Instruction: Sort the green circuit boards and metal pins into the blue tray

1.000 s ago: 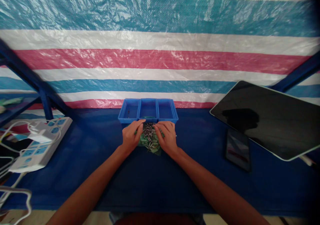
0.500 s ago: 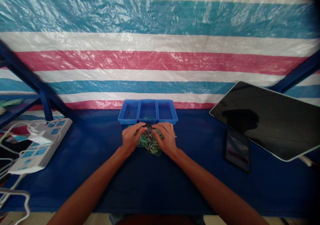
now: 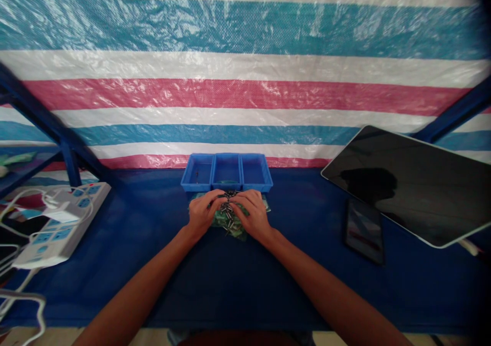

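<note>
Several small dark metal screws lie in a heap on a green plastic bag in the middle of the blue table. At the left side of the heap is my left hand, its fingers bent together at the screws; whatever is between the fingertips is too small to name. My right hand reaches in from the other side, fingers closed on the heap, with its fingertips close to those of my left hand. Just behind them stands a blue three-compartment tray. A tiny dark piece lies in its left compartment.
On the left is a white power strip with plugs and cables. A large black-screened device and a phone are on the right. A striped sheet hangs behind the table.
My right hand's fingertips have moved slightly left, closer to my left hand over the screws. My left hand has hardly moved.
</note>
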A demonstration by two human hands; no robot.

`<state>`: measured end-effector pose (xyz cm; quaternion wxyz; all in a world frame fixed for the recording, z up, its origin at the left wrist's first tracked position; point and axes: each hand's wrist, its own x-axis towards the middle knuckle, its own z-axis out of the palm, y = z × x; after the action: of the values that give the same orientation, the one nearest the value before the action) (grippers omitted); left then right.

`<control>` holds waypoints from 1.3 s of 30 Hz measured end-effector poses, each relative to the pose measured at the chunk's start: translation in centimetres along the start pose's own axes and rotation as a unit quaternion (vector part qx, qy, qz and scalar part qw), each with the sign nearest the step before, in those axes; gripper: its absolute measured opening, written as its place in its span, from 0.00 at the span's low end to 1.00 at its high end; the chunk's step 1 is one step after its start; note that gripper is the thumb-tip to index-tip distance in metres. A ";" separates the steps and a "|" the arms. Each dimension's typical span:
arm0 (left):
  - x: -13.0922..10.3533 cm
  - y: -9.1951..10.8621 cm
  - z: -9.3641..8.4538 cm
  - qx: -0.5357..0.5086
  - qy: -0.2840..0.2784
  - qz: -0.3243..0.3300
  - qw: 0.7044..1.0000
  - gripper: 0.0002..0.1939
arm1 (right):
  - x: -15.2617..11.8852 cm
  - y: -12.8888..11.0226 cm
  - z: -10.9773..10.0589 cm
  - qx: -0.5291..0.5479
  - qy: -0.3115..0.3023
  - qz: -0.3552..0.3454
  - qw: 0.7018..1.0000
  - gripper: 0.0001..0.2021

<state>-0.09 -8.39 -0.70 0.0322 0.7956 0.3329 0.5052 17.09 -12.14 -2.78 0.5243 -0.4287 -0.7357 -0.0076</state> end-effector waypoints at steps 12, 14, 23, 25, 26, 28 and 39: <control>0.5 0.3 -0.3 -0.019 -0.010 0.032 0.999 0.08 | 0.2 0.0 -0.4 -0.020 0.051 0.071 0.996 0.06; 0.5 0.4 -0.3 -0.027 -0.011 0.042 0.999 0.06 | 0.2 0.0 -0.3 -0.021 0.048 0.075 0.996 0.06; 0.5 0.4 -0.4 -0.020 -0.017 0.022 0.999 0.07 | 0.1 -0.1 -0.3 -0.016 0.035 0.068 0.997 0.06; 0.4 0.3 -0.3 -0.023 -0.016 0.028 0.999 0.06 | 0.1 -0.2 -0.3 -0.015 0.039 0.068 0.997 0.06; 0.4 0.3 -0.3 -0.025 -0.014 0.032 0.999 0.06 | 0.2 -0.2 -0.2 -0.014 0.041 0.067 0.997 0.06; 0.4 0.3 -0.2 -0.030 -0.014 0.039 0.999 0.06 | 0.2 -0.2 -0.3 -0.016 0.041 0.065 0.997 0.06; 2.0 -2.6 -2.7 0.091 0.115 0.032 0.989 0.05 | 0.3 -0.5 -0.5 -0.007 0.034 0.059 0.998 0.09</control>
<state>-3.11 -5.99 1.19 -0.0952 0.7417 0.3535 0.5620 17.14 -12.54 -2.11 0.5458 -0.4746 -0.6905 0.0038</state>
